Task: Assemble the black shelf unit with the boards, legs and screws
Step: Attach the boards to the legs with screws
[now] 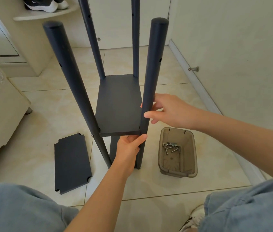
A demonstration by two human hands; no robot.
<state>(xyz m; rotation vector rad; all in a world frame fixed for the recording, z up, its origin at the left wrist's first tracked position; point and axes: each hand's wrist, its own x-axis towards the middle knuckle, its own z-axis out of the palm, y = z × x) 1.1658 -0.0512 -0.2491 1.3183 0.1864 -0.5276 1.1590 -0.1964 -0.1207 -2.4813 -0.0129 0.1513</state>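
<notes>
- Standing upright on the tiled floor (149, 186), near its middle, the shelf unit was judged roughly half built: four legs were up and a mounted board (119, 104) sat between them part-way up.
- A dark panel showed beneath that board, probably a lower shelf, though most of it was hidden.
- A loose board (72, 163) lay flat toward the floor's left edge, not yet fitted. Empty holes higher up the legs suggested at least one more level to go.
- Screws (171, 147) lay in a bin (192, 148) toward the floor's right edge, so fastening looked unfinished.
- The left hand (128, 149) held the mounted board at its near-right corner, with its fingers curled under the edge and its thumb against the leg.
- The right hand (171, 111) wrapped loosely round the near-right leg (154, 64) just above the board, with the thumb in front and the fingers behind.
- The legs, including the near-left leg (72, 81), were round matte black posts with flat tops and small drilled holes.
- The boards were thin, flat rectangles in the same matte black. Each corner of the loose one was notched in a concave curve to seat against a post.
- The screws were long, bright metal. The bin was translucent, smoky-brown plastic with rounded corners.
- The floor tiles were glossy cream.
</notes>
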